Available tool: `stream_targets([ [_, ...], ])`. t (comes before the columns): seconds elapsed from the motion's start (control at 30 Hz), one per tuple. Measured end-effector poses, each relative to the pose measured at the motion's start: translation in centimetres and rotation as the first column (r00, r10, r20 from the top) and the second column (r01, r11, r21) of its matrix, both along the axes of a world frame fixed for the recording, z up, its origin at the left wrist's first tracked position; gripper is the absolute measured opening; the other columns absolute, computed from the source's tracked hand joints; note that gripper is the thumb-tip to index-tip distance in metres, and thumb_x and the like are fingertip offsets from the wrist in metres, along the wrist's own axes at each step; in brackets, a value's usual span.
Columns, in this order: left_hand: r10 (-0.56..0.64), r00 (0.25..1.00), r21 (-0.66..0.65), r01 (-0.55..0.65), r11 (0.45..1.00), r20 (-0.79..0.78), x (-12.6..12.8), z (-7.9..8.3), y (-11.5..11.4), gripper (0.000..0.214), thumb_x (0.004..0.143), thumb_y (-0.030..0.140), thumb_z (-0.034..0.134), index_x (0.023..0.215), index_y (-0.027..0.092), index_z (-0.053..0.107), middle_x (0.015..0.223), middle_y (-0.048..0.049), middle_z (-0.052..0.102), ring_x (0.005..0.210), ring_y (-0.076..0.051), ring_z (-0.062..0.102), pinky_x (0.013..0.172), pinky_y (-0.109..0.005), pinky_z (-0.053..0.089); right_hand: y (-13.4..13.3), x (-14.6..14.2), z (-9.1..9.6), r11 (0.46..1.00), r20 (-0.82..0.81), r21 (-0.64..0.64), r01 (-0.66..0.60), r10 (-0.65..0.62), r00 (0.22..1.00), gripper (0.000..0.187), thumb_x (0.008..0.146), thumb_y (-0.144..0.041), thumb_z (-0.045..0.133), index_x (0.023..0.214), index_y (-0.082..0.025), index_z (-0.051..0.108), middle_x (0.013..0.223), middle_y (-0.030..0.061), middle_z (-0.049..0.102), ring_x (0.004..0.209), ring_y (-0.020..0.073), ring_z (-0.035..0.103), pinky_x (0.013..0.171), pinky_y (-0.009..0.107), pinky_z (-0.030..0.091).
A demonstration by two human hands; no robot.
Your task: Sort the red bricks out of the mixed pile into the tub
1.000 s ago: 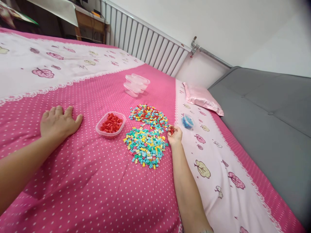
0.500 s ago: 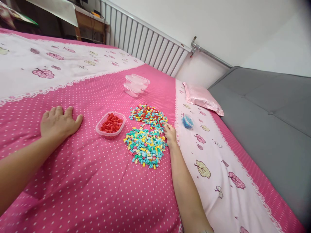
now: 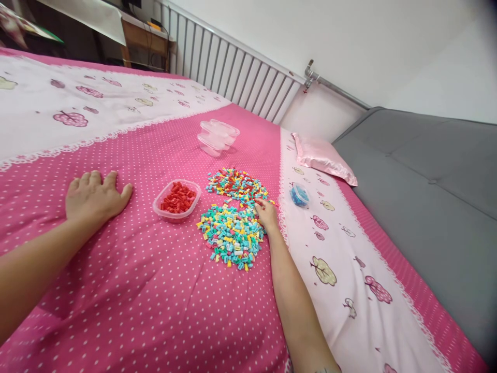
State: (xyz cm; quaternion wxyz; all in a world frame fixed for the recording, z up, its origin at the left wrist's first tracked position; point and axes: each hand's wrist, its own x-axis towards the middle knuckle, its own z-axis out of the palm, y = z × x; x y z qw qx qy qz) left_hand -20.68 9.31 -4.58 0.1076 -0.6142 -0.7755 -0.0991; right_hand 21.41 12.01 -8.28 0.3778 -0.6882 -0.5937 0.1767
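Note:
My left hand (image 3: 95, 196) lies flat on the pink bedspread with its fingers spread, holding nothing. Fingers bent together, my right hand (image 3: 266, 213) reaches in at the right side of two piles of small toy bricks; whatever its fingertips hold is too small to make out. The farther pile (image 3: 235, 182) mixes many red bricks with blue and yellow ones. Mostly turquoise, green and yellow bricks make up the nearer pile (image 3: 233, 235). Between my left hand and the piles stands a clear plastic tub (image 3: 199, 199) of red bricks (image 3: 176, 198).
Beyond the piles, several clear plastic containers (image 3: 218, 135) sit stacked on the bed. A small tub of blue bricks (image 3: 299, 195) stands to the right on the white strip. A pink pillow (image 3: 324, 159) lies near the grey headboard (image 3: 423, 181).
My right hand has shifted slightly left and nearer to me, along the edge where the piles meet. My left hand stays in place.

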Motion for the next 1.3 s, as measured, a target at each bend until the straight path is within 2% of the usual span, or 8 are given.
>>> stream_targets([
  [0.13,-0.004,1.0,0.0,0.004,1.0,-0.013,-0.1,0.0,0.0,0.072,0.082,0.056,0.018,0.128,0.006,0.042,0.124,-0.0243,0.044,0.112,-0.036,0.042,0.092,-0.045,0.029,0.2,0.1,-0.3,1.0,-0.085,-0.01,0.03,-0.03,0.996,0.035,0.071,-0.035,0.052,0.095,-0.016,0.068,0.071,0.002,0.066,0.059,0.0148,0.055,0.057,0.025,0.041],
  [0.43,0.009,1.0,-0.016,-0.009,1.0,-0.021,0.1,0.1,-0.1,0.071,0.082,0.056,0.017,0.127,0.006,0.041,0.124,-0.0223,0.045,0.114,-0.034,0.041,0.092,-0.044,0.029,0.5,0.7,-1.1,1.0,-0.234,-0.01,0.027,-0.029,0.972,0.033,0.066,-0.034,0.055,0.091,-0.017,0.069,0.076,0.0023,0.068,0.062,0.0146,0.056,0.062,0.026,0.043],
  [0.53,0.015,1.0,-0.025,-0.016,1.0,-0.023,0.1,0.2,-0.1,0.07,0.082,0.055,0.017,0.128,0.007,0.041,0.124,-0.0212,0.046,0.114,-0.034,0.041,0.092,-0.044,0.029,0.4,0.6,-1.1,0.999,-0.316,-0.013,0.041,-0.043,0.948,0.032,0.063,-0.034,0.059,0.086,-0.015,0.07,0.068,0.0015,0.066,0.058,0.0137,0.054,0.059,0.026,0.042],
  [0.63,0.017,0.999,-0.023,-0.018,1.0,-0.038,0.1,0.3,-0.2,0.069,0.083,0.055,0.017,0.127,0.007,0.041,0.122,-0.0216,0.047,0.112,-0.034,0.043,0.091,-0.043,0.031,0.2,0.5,-0.8,0.999,-0.436,-0.01,0.05,-0.05,0.898,0.032,0.06,-0.033,0.062,0.085,-0.014,0.069,0.073,0.0024,0.067,0.062,0.013,0.056,0.061,0.025,0.043],
  [0.83,0.001,1.0,-0.027,-0.001,1.0,-0.026,0.1,0.3,-0.2,0.071,0.083,0.056,0.017,0.128,0.006,0.04,0.125,-0.0235,0.044,0.114,-0.036,0.041,0.092,-0.045,0.03,-0.3,0.4,0.1,0.994,-0.639,-0.039,0.107,-0.107,0.761,0.03,0.055,-0.029,0.068,0.08,-0.012,0.065,0.063,-0.0015,0.062,0.055,0.0097,0.052,0.05,0.021,0.039],
  [1.0,0.008,1.0,-0.016,-0.009,1.0,-0.01,0.1,0.3,-0.2,0.072,0.083,0.057,0.017,0.128,0.007,0.04,0.127,-0.0238,0.043,0.114,-0.037,0.041,0.093,-0.045,0.029,-0.7,0.5,0.9,0.991,-0.764,-0.062,0.123,-0.126,0.632,0.023,0.056,-0.026,0.069,0.073,-0.016,0.058,0.048,-0.0091,0.046,0.038,0.0039,0.034,0.036,0.017,0.024],
  [1.13,-0.003,1.0,-0.016,0.003,1.0,-0.009,0.0,0.3,-0.2,0.071,0.083,0.056,0.018,0.127,0.006,0.041,0.125,-0.0242,0.044,0.113,-0.036,0.042,0.092,-0.045,0.03,-1.0,1.4,2.1,0.992,-0.847,-0.056,0.109,-0.105,0.522,0.021,0.063,-0.031,0.063,0.064,-0.02,0.045,0.045,-0.0119,0.031,0.033,0.0027,0.02,0.032,0.016,0.016],
  [1.3,-0.005,0.999,-0.02,0.004,1.0,-0.044,0.0,0.2,-0.1,0.071,0.083,0.057,0.017,0.125,0.006,0.042,0.121,-0.024,0.046,0.111,-0.036,0.043,0.09,-0.045,0.032,-1.5,2.7,3.0,0.99,-0.984,0.023,0.142,-0.002,0.176,0.01,0.068,-0.026,0.049,0.065,-0.02,0.041,0.051,-0.0081,0.039,0.037,0.0036,0.032,0.032,0.013,0.022],
])
